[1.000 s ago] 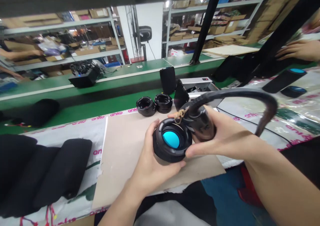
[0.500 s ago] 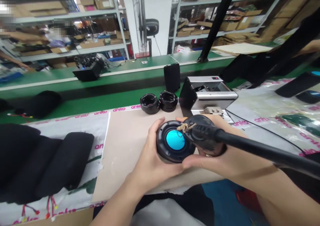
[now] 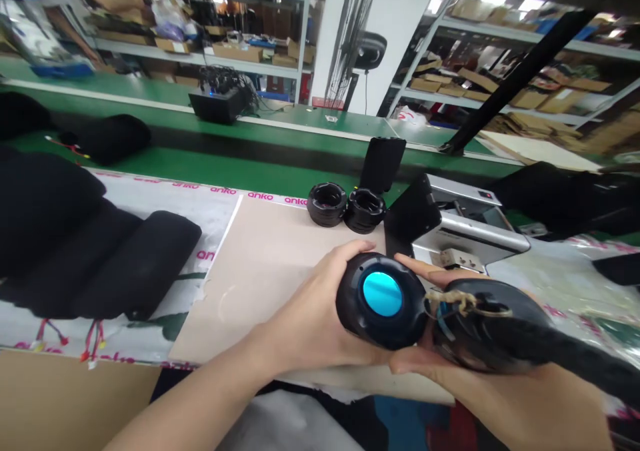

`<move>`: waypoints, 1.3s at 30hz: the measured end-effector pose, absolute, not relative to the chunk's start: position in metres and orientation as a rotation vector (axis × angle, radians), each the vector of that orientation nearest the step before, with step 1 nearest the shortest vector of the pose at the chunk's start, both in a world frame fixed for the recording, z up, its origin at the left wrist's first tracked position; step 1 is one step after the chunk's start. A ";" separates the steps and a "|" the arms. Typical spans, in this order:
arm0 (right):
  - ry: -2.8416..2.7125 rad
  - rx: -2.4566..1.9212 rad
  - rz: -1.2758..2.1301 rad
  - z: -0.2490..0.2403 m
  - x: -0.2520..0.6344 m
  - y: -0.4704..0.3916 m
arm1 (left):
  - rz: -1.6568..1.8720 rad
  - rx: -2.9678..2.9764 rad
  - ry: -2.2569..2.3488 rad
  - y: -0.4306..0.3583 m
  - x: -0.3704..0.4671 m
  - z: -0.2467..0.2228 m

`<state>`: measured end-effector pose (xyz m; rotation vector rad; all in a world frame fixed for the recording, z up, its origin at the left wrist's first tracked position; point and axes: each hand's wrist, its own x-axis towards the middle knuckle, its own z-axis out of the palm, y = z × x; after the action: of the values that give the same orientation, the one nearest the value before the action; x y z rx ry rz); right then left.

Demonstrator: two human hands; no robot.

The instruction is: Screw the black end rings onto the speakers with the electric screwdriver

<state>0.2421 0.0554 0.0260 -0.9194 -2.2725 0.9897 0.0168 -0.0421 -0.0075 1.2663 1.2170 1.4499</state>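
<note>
A round black speaker-like cylinder [image 3: 387,294] with a shiny blue disc on its end is wrapped by my left hand [image 3: 305,318] over the board. My right hand [image 3: 485,398] is closed round what looks like a corded electric screwdriver [image 3: 493,324], its black cable end towards me and a twine tied to it. The thumb and fingertips of that hand reach the cylinder's right side. The screwdriver's tip is hidden below. Just beyond my hands, two black ring-shaped housings [image 3: 327,204] stand side by side on the beige board [image 3: 270,264].
A silver and black machine [image 3: 465,218] stands to the right. A flat black piece [image 3: 383,164] leans behind the rings. Black fabric-covered cylinders [image 3: 140,258] with wires lie left. Beyond are a green conveyor [image 3: 280,151], a black post [image 3: 515,84], shelves with boxes and another person's arm [image 3: 80,38].
The view has turned, so the bench things sit farther right. The screwdriver's cable end has shifted right, away from the blue disc. Both hands keep their holds.
</note>
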 end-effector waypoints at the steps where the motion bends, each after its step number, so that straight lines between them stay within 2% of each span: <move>1: -2.287 -0.916 0.983 0.026 0.244 0.057 | 1.448 1.265 1.218 -0.042 0.017 -0.008; 6: -2.261 -0.969 0.766 0.028 0.242 0.052 | 1.473 1.234 1.165 -0.042 0.017 -0.009; 11: -2.165 -1.099 0.890 0.041 0.230 0.040 | 1.474 1.194 1.162 -0.042 0.017 -0.007; 19: -2.432 -0.810 0.803 0.032 0.241 0.059 | 1.455 1.203 1.189 -0.043 0.016 -0.007; 26: -2.433 -1.153 0.775 0.053 0.228 0.058 | 1.455 1.225 1.106 -0.043 0.015 -0.005; 35: -2.458 -1.129 0.895 0.062 0.217 0.073 | 1.552 1.255 1.115 -0.037 0.019 0.001; 39: -2.306 -0.944 1.270 0.049 0.219 0.082 | 1.634 1.284 1.181 -0.036 0.023 -0.006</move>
<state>0.2195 0.0820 0.0494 -0.9443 -2.3060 1.2699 0.0228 -0.0361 -0.0063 1.2843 1.1815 1.6344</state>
